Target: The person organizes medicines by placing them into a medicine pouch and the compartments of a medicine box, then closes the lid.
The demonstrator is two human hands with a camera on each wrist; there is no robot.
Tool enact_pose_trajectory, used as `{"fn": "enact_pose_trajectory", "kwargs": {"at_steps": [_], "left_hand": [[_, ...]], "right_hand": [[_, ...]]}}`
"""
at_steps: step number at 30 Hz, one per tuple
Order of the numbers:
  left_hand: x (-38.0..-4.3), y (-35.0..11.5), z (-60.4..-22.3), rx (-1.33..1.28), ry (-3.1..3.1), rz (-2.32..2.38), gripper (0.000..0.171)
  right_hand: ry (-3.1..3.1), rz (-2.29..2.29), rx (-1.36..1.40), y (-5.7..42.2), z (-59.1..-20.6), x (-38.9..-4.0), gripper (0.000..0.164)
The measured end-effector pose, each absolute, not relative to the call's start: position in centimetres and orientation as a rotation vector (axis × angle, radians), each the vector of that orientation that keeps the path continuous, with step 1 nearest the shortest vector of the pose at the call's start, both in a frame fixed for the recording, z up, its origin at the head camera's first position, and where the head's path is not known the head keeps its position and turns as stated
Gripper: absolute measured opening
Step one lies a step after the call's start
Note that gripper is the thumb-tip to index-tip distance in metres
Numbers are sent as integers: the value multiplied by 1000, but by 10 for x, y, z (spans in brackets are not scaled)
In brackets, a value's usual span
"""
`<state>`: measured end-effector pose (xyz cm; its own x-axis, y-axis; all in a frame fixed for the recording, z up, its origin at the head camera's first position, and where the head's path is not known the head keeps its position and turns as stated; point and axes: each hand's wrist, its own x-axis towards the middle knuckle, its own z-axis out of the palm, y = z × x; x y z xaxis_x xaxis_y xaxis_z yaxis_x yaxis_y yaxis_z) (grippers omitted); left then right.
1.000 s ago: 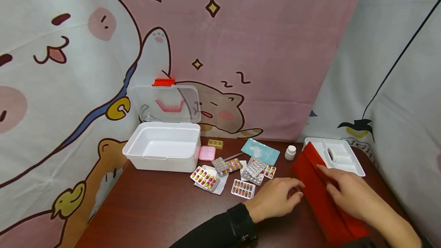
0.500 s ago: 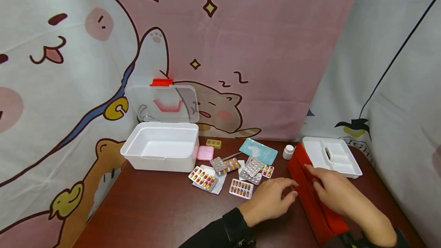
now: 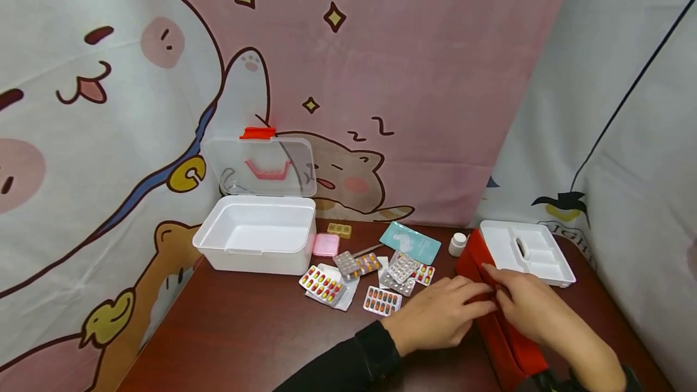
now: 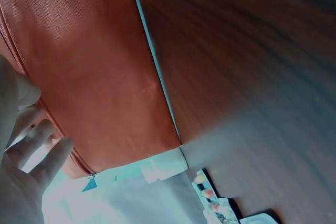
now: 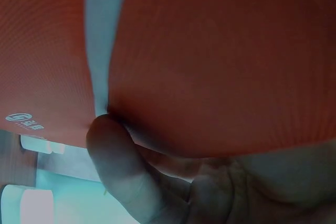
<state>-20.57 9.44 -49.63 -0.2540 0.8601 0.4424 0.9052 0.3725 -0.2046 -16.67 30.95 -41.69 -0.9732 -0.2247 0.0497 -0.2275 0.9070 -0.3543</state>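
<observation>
A red zippered bag (image 3: 486,328) lies lengthwise on the right of the table. My left hand (image 3: 443,310) reaches its upper edge from the left. In the left wrist view, the left thumb and fingers (image 4: 52,150) meet the bag along its zipper (image 4: 50,111), with thumb and forefinger close together there. From the other side, my right hand (image 3: 530,304) grips the same top edge, its fingertips just beside the left ones. The right wrist view shows a digit (image 5: 113,145) pressed to the bag's edge, below a pale strip (image 5: 102,40). The inside of the bag is hidden.
Behind the bag lie a white compartment tray (image 3: 544,268) and a white bottle (image 3: 457,244). Several blister packs (image 3: 382,300), a teal packet (image 3: 411,242), a pink case (image 3: 326,245) and a yellow case (image 3: 340,230) sit mid-table. A white box (image 3: 253,259) stands with its lid up.
My left hand has moved right and now touches the bag's top edge beside the right fingers. The bag and right hand shifted slightly left earlier, between the first two frames.
</observation>
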Motion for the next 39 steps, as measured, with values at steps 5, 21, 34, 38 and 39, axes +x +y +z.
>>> {"fn": "enact_pose_trajectory", "kwargs": {"at_steps": [5, 21, 34, 38, 39], "left_hand": [[-205, 97, -498, -1492, -2167, -156, 37], [-208, 78, -500, -1383, -2214, -122, 20], [-215, 60, -518, -1416, -2279, -157, 28], [-217, 59, -512, -1436, -2235, -206, 30], [-219, 59, -509, -1437, -2234, -232, 30]], "right_hand": [[-3031, 565, 386, 310, -418, -166, 47], [-2974, 440, 365, 314, -417, -173, 42], [-3041, 444, 266, 322, -420, -176, 41], [-3071, 462, 232, 320, -419, -176, 45], [-3068, 465, 232, 319, -420, -176, 45]]}}
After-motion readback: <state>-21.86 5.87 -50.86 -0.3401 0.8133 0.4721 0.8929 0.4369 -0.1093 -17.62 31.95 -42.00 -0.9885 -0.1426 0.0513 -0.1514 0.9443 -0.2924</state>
